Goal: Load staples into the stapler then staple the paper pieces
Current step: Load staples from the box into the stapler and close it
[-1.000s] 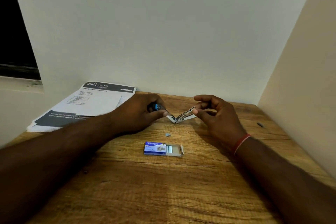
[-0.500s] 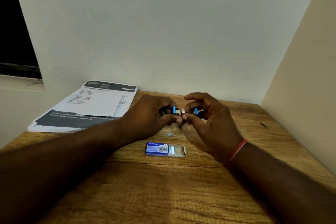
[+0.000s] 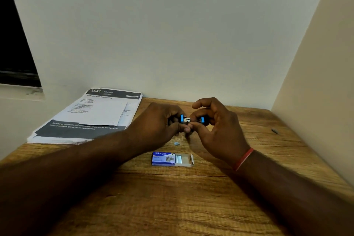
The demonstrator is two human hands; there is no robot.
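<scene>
Wood-grain tabletop [image 3: 172,197], centre frame: small blue-and-metal stapler [image 3: 186,119] held off the surface between both hands. Left hand [image 3: 159,120] grips its left end, fingers curled round it. Right hand [image 3: 218,126] pinches the right end, index finger raised above. Thumb tips meet just under the stapler. The hands cover most of the body, only the blue ends and a metal middle show, so I can't tell if it's open or closed.

Lower centre: blue cardboard staple box [image 3: 163,158] lies flat, inner tray [image 3: 184,159] slid out to the right, staple strips visible in it. Between box and hands: small pale grey-blue fragment [image 3: 177,143], too small to identify.

Left of frame: stack of printed white paper sheets [image 3: 92,117] against the wall, lower-right corner hidden by the left forearm.

Right of frame: small dark sliver [image 3: 274,131] on the table near the side wall. Red band [image 3: 243,159] on right wrist. Dark window opening [image 3: 13,44] upper left.
</scene>
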